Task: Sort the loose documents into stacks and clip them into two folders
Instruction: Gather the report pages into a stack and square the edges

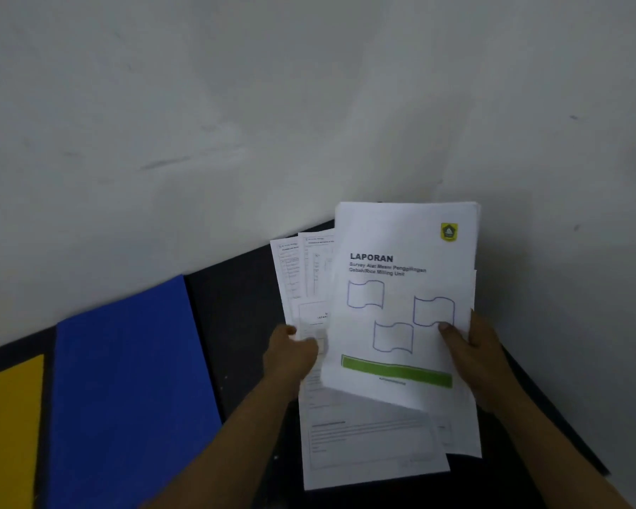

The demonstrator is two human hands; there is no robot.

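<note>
Fingers [450, 330] of the right hand [480, 361] pinch the LAPORAN report [401, 288], the left hand [291, 356] grips the forms [364, 439] behind it, above the worktop [235, 306]; the blue folder [125, 398] lies left, nearest the left hand.

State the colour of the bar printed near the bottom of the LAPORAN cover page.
Green; the bar crosses the cover page, clearest in the head view.

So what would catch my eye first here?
The white LAPORAN report with its green bar, right of centre, gripped by the right hand, while the left hand holds sheets fanned behind it. To the left, a blue folder and a yellow folder lie on the dark desk.
</note>
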